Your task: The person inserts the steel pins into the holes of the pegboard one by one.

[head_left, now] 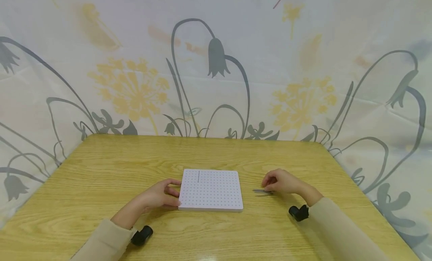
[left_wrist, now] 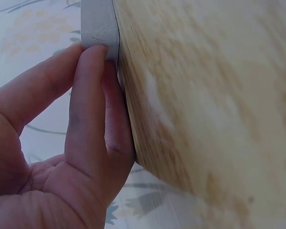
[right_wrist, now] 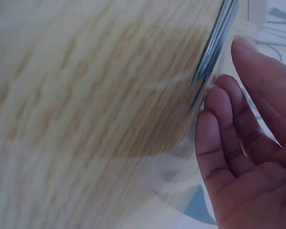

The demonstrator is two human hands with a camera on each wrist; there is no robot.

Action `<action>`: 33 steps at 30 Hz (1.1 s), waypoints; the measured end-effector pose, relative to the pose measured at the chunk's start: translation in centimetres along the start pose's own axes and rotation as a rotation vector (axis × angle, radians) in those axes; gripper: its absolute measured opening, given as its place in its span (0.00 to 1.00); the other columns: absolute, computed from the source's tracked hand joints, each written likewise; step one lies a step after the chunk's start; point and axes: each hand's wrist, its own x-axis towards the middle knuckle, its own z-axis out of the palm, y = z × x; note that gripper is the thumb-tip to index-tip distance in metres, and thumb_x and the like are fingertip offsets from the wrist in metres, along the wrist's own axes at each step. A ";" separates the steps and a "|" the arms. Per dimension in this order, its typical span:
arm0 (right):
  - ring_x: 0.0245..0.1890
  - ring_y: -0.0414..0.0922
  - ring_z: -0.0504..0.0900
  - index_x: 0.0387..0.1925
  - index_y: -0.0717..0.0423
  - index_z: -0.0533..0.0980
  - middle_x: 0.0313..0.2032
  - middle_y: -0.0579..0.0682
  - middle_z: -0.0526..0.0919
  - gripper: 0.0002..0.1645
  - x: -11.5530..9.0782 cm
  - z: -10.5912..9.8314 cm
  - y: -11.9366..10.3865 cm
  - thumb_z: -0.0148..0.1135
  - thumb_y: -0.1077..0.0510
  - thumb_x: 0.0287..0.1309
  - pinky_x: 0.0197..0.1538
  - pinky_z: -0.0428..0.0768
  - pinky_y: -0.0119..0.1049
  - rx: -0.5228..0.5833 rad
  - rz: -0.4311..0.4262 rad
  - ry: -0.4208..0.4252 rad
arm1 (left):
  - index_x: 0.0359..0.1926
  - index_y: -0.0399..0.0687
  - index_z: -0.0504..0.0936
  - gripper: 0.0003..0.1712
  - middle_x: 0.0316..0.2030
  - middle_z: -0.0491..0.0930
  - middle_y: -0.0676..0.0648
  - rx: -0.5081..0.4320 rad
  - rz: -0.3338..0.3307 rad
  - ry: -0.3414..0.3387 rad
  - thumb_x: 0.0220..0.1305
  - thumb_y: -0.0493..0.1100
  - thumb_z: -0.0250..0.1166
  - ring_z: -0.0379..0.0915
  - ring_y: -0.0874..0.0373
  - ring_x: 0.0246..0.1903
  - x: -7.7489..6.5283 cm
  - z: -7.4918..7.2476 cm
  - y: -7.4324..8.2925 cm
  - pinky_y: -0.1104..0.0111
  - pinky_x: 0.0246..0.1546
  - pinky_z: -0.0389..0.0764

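Note:
A white board (head_left: 210, 189) with a grid of small dots lies flat on the wooden table. One thin dark stick (head_left: 198, 176) rests on it, near its far left part. My left hand (head_left: 162, 194) holds the board by its left side, with the thumb at the near corner. In the left wrist view, fingertips (left_wrist: 93, 53) press on the board's pale edge (left_wrist: 99, 24). To the right of the board, my right hand (head_left: 281, 181) is over a small bunch of thin grey sticks (head_left: 259, 191). Its thumb and fingers are apart, with fingertips right by the sticks (right_wrist: 213, 45).
The wooden table (head_left: 216, 234) reaches back to a pale curtain (head_left: 256, 28) printed with grey and yellow flowers. A small black camera is strapped at each wrist, left camera (head_left: 142, 235) and right camera (head_left: 299, 213).

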 end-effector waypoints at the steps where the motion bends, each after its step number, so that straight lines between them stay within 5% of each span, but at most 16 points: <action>1: 0.29 0.38 0.76 0.34 0.61 0.79 0.31 0.45 0.80 0.05 0.1 0.0 0.1 0.64 0.62 0.56 0.33 0.77 0.32 0.010 0.005 -0.010 | 0.64 0.26 0.55 0.39 0.41 0.70 0.36 -0.001 -0.001 0.001 0.54 0.27 0.64 0.76 0.52 0.35 0.0 0.0 0.0 0.60 0.39 0.80; 24: 0.25 0.36 0.69 0.31 0.63 0.76 0.27 0.44 0.75 0.05 0.7 0.5 0.1 0.58 0.64 0.60 0.29 0.71 0.30 0.039 -0.001 -0.119 | 0.63 0.27 0.55 0.39 0.41 0.70 0.36 0.009 -0.012 0.010 0.54 0.28 0.66 0.76 0.52 0.35 0.1 -0.1 0.1 0.62 0.39 0.81; 33: 0.25 0.37 0.68 0.31 0.62 0.74 0.27 0.45 0.75 0.05 0.6 0.3 -0.1 0.54 0.64 0.63 0.30 0.70 0.30 0.009 -0.011 -0.082 | 0.64 0.26 0.55 0.39 0.41 0.70 0.35 -0.001 -0.003 0.012 0.53 0.26 0.64 0.76 0.52 0.34 0.0 0.1 -0.1 0.60 0.39 0.81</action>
